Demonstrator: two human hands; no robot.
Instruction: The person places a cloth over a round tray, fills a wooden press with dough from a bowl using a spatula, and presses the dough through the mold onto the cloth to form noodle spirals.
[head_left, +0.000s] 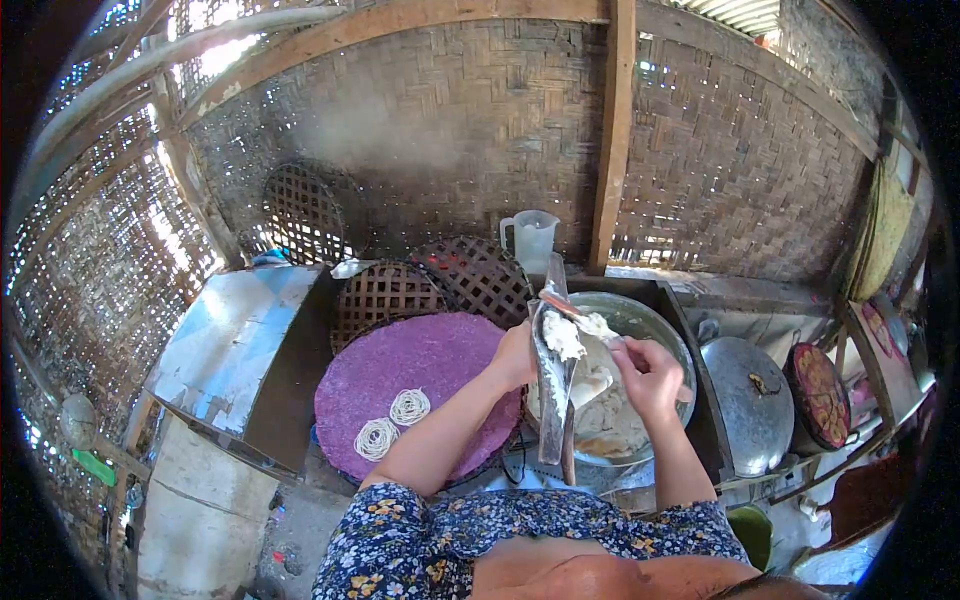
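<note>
My left hand (515, 356) is closed around the side of a long wooden press (552, 400), which lies across the rim of a large metal basin (684, 340). White dough (563, 336) fills the press's upper opening and smears down its trough. My right hand (650, 378) pinches a sticky lump of dough (597, 326) just right of that opening. A short reddish-brown stick (559, 302) touches the dough there; what holds it is unclear. More pale dough (610, 425) lies in the basin below. Two coils of white noodles (409, 407) rest on a round purple mat (430, 350) to the left.
Woven trays (392, 300) and a clear plastic jug (535, 238) stand behind the mat. At left is a box with a blue-and-white top (235, 335). A round metal lid (748, 405) and a patterned round tray (822, 393) are at right. A woven bamboo wall (450, 120) rises behind.
</note>
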